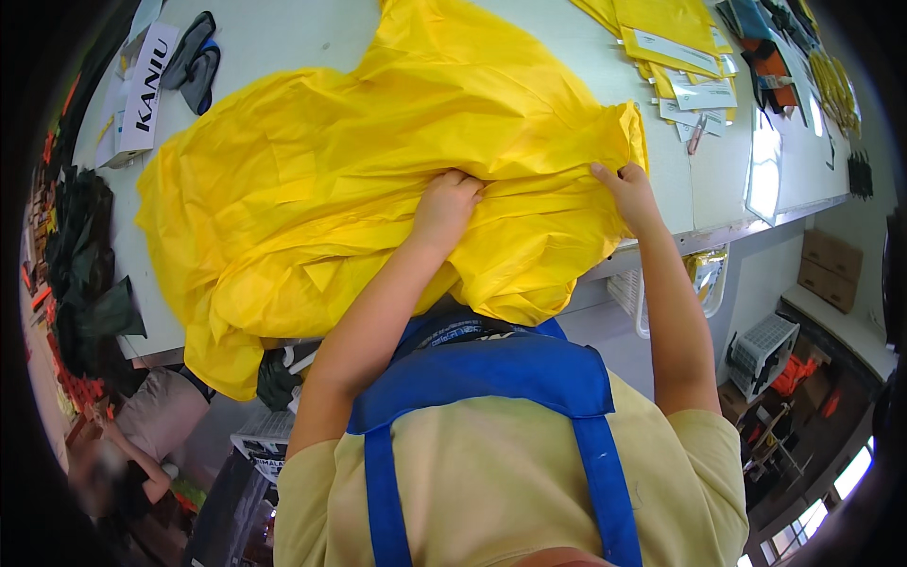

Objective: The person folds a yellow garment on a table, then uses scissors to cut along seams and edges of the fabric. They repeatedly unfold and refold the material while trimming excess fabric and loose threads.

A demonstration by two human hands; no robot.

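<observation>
A large yellow garment [312,180] of thin, shiny, raincoat-like cloth lies crumpled across the white table [312,33]. Its lower folds hang over the near edge, against my blue apron [482,378]. Near its middle, my left hand [447,210] is closed on a gathered fold, fingertips partly sunk in the cloth. Farther right, my right hand [631,197] pinches the garment beside its narrow right end, with thumb and forefinger together. Folds run stretched between my two hands.
Folded yellow packets with white labels [675,57] lie at the back right, near a small cutter [696,135]. A white box [142,94] and a grey-black cloth item [194,66] are at the left. Below the table's right edge hangs a white basket [642,300]. Another person [142,444] is at lower left.
</observation>
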